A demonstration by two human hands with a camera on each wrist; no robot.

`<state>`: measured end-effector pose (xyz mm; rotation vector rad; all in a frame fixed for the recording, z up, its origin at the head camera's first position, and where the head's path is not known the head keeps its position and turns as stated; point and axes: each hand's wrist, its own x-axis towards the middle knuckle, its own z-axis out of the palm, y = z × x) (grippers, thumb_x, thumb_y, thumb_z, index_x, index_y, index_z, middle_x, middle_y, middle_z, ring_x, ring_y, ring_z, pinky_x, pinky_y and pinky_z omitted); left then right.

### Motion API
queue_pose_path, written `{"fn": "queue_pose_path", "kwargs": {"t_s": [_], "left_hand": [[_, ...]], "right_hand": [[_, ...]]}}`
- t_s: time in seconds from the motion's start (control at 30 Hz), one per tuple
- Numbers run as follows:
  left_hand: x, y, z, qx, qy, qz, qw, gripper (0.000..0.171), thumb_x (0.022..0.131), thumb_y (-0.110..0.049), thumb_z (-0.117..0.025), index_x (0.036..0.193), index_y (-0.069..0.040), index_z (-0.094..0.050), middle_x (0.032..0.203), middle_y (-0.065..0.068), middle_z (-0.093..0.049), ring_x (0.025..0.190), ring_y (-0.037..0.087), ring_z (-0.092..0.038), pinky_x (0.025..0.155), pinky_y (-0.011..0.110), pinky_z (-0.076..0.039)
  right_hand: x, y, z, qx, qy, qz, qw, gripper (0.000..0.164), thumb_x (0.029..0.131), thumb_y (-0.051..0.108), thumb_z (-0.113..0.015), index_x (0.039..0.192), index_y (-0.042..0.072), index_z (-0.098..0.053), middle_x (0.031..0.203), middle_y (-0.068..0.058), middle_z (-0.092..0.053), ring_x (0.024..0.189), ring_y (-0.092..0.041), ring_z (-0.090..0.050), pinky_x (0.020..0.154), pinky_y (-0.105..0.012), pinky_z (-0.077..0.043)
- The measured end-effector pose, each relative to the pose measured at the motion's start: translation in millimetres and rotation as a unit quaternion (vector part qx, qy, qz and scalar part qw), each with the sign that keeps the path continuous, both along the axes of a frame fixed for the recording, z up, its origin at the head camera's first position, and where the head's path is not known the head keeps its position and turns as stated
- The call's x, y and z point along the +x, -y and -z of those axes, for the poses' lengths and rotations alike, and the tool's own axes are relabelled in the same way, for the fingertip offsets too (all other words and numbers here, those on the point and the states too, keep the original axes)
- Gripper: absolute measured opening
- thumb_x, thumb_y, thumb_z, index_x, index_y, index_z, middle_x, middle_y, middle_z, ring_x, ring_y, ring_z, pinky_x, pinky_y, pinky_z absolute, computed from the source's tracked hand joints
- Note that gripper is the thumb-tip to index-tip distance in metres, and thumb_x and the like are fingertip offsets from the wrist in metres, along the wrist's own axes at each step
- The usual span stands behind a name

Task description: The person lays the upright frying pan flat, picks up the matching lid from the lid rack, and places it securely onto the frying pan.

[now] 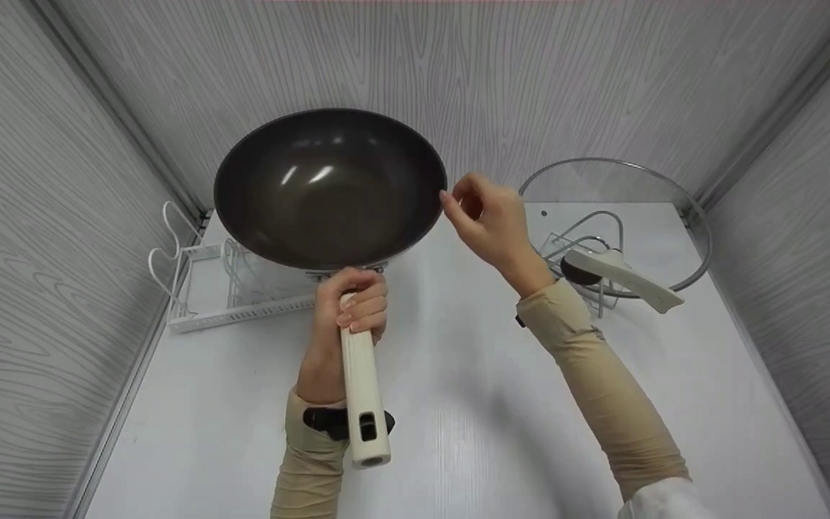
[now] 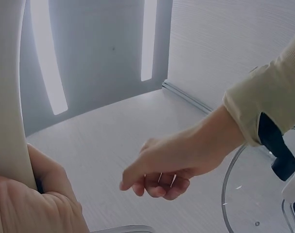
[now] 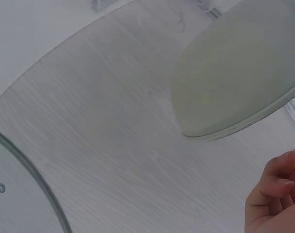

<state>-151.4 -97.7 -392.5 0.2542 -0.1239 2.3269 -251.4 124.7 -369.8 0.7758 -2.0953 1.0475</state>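
Observation:
A deep frying pan (image 1: 336, 209) with a dark inside is held up, its inside facing the head camera. My left hand (image 1: 350, 306) grips its cream handle (image 1: 364, 389) just below the pan body, and the handle's end points toward me. The right hand (image 1: 491, 220) is beside the pan's right rim in the head view. Both wrist views show a gap between that hand and the pan, whose pale outside (image 3: 239, 73) shows in the right wrist view. Its fingers are loosely curled, holding nothing. In the left wrist view only part of the left hand (image 2: 45, 199) shows.
At the right a clear glass lid (image 1: 707, 231) with a cream handle (image 1: 627, 277) leans in a small wire stand (image 1: 620, 227). A white rack (image 1: 242, 312) with wire loops stands at back left, partly behind the pan. Grey wood-grain walls (image 1: 602, 86) enclose the white table (image 1: 451, 432).

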Motion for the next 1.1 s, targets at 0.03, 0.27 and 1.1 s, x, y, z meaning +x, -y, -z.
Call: {"fn": "queue_pose_path", "kwargs": {"t_s": [0.03, 0.27, 1.1], "left_hand": [[0.4, 0, -0.2, 0.0, 0.0, 0.0, 1.0, 0.037, 0.093, 0.0, -0.044, 0.068, -0.015, -0.022, 0.054, -0.006, -0.021, 0.039, 0.008, -0.028, 0.038, 0.027, -0.043], [1.4, -4, -0.5, 0.001, -0.007, 0.007, 0.9999, 0.037, 0.093, 0.0, -0.044, 0.068, -0.015, -0.022, 0.055, -0.006, -0.02, 0.039, 0.008, -0.026, 0.038, 0.026, -0.042], [-1.0, -6, 3.5, 0.013, -0.013, 0.071, 0.9973, 0.029, 0.095, -0.005, -0.045, 0.074, -0.013, -0.026, 0.056, -0.006, -0.022, 0.039, 0.008, -0.029, 0.04, 0.025, -0.043]], "right_hand": [[-5.8, -2, 0.7, 0.008, 0.007, 0.016, 1.0, 0.022, 0.094, 0.022, -0.066, 0.082, 0.004, -0.062, 0.062, -0.006, -0.054, 0.054, -0.012, -0.045, 0.05, -0.025, -0.035], [-36.6, -11, 2.3, 0.055, 0.122, 0.092, 0.987, 0.028, 0.096, 0.032, -0.062, 0.087, 0.005, -0.062, 0.074, -0.007, -0.06, 0.068, -0.021, -0.054, 0.06, -0.032, -0.039], [-73.5, -23, 5.8, 0.015, 0.341, -0.025, 0.939, 0.01, 0.092, 0.012, -0.046, 0.086, 0.007, -0.051, 0.078, -0.005, -0.054, 0.069, -0.017, -0.052, 0.061, -0.026, -0.043]]}}
